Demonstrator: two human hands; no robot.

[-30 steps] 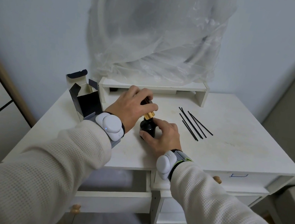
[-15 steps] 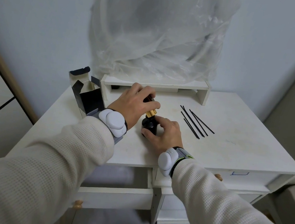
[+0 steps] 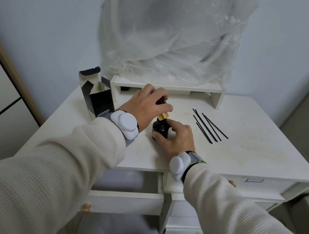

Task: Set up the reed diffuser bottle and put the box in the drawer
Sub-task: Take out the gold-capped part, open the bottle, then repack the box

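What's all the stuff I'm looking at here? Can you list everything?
bottle: one, black with a gold collar, upright on the table's middle
cap: one, dark, in the left hand above the bottle
reeds: about five, black, lying loose right of the bottle
box: one, black and white, flaps open, back left of the table
table: one, white, with a small shelf at its back
drawer: one, white, open under the front edge
plastic sheet: one, clear, over something behind the shelf
left hand: gripping the cap
right hand: steadying the bottle
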